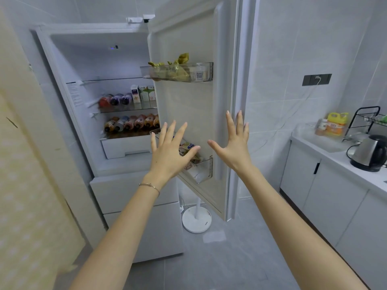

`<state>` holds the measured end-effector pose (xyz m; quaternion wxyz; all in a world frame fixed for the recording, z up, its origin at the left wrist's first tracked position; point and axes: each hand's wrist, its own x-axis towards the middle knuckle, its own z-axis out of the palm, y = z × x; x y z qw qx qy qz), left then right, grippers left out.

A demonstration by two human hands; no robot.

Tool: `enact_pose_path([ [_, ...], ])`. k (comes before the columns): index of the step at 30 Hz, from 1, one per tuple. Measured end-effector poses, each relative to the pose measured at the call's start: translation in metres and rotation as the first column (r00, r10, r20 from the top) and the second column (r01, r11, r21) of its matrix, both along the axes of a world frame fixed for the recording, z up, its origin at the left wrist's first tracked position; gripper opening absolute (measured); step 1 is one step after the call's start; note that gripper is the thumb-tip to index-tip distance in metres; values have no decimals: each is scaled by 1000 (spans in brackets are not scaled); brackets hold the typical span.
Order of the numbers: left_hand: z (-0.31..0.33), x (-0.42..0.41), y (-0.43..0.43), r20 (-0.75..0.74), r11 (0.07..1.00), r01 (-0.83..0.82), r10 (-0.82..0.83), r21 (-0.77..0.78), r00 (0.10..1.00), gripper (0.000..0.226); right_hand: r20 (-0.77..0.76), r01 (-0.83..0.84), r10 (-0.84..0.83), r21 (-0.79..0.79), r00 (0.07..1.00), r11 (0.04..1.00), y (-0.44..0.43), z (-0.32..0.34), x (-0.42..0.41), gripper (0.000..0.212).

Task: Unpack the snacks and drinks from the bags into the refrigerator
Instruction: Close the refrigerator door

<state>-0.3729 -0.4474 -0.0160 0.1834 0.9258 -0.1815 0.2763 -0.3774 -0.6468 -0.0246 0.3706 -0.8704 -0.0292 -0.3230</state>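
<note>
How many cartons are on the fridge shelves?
3. All stand in a row on the middle shelf, right of the lying bottles: left carton, centre carton, right carton by the door edge. The door may hide more.

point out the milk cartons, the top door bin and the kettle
milk cartons (144, 96): head view, front face of the middle carton
top door bin (208, 72): head view, clear front wall right of the sticker
kettle (366, 152): head view, steel side of its body

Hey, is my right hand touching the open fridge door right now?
Cannot tell. The head view shows the right hand, fingers spread, overlapping the fridge door, but no contact or gap shows plainly.
</note>
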Motion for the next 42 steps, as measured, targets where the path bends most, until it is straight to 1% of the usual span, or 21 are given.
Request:
enact_pose_path([
  [4,-2,-3,0,27,998,28,-26,-61,999,78,51,-11,11,-1,999,1000,12,-6,-7,91],
  [6,-2,-6,1,52,993,52,-46,-110,998,79,144,-42,47,-35,988,998,24,-10,-16,88],
  [8,-3,-9,5,82,982,76,-62,-175,995,79,270,-85,105,-85,957,993,35,-16,-24,85],
  [9,-3,-11,9,91,972,93,-75,-216,993,78,302,-106,125,-80,945,991,41,-18,-28,85],
  [10,-4,-12,13,94,958,113,-91,-263,991,76,299,-128,139,-58,944,990,48,-20,-31,86],
  [12,-7,-16,22,76,927,135,-115,-349,990,73,241,-175,181,-45,953,984,62,-24,-33,89],
  [15,-13,-22,41,54,905,93,-77,-414,996,73,184,-239,262,-139,947,961,90,-30,-25,91],
  [18,-19,-23,70,42,881,38,-21,-471,999,82,175,-317,356,-217,918,923,128,-35,-16,91],
  [22,-25,-22,115,31,842,-6,26,-540,999,94,146,-455,496,-245,856,856,175,-36,-3,91],
  [24,-26,-17,142,24,826,-26,48,-562,999,97,111,-484,527,-276,842,831,198,-39,10,94],
  [26,-29,-7,173,12,817,-45,63,-575,998,96,82,-471,526,-343,847,813,223,-44,30,102],
  [29,-35,16,223,-61,756,-70,40,-651,997,87,35,-450,509,-419,860,789,265,-50,64,111],
  [31,-41,34,256,-88,719,-58,-4,-693,996,81,44,-424,494,-451,868,785,295,-53,84,111],
  [34,-47,66,300,-71,689,-40,-16,-723,997,71,66,-368,453,-484,889,794,337,-54,116,109],
  [36,-49,88,325,-65,697,-50,5,-715,998,68,70,-322,398,-468,915,823,360,-54,140,110],
  [39,-51,122,352,-38,765,-82,75,-639,996,80,47,-255,308,-452,950,855,388,-53,177,110],
  [41,-53,144,362,-15,818,-130,147,-560,989,98,55,-220,278,-475,959,852,405,-53,201,109],
  [42,-55,156,366,-13,830,-151,171,-536,985,106,60,-207,270,-490,961,847,413,-53,213,110],
])
